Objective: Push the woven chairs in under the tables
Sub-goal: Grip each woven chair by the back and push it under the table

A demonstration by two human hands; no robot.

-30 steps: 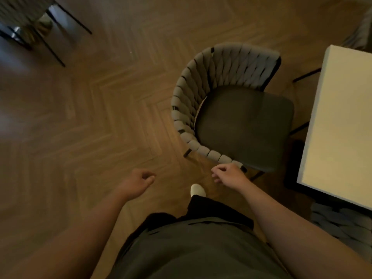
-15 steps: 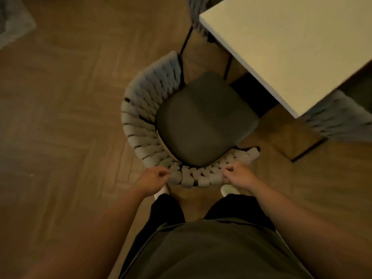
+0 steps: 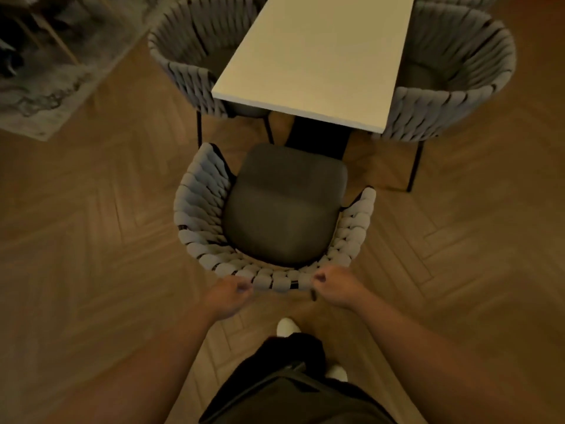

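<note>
The person is standing on the herringbone floor (image 3: 91,255) right behind the chair (image 3: 284,209), both arms reaching down and forward to its woven back (image 3: 275,281). The left hand (image 3: 227,296) is gripping the top rim of that back at the rear, a little left of centre, with its fingers curled in tight against the grey straps. The right hand (image 3: 334,286) is doing the same a little right of centre, fingers bent round the rim. Both hands are closed on the rim, and a short stretch of weave is showing between them. The chair is sitting squarely at the near short edge of the table (image 3: 318,56), its open front facing that edge. Its dark cushion is lying out in plain sight rather than under the top, and the cushion's front is coming close to the dark base (image 3: 318,139) beneath that near edge. The left chair (image 3: 189,56) is sitting at the table's left long edge with its seat partly tucked beneath the top. The right chair (image 3: 452,87) is sitting at the right long edge in the same way, its woven back curving round just beside the near right corner. A grey rug (image 3: 46,87) is lying at the far left of the floor, well apart from the chair. Two pale shoes are showing below the hands, one shoe (image 3: 286,327) just behind the chair's back and the other shoe (image 3: 336,373) further back beside the dark trousers (image 3: 290,377).
</note>
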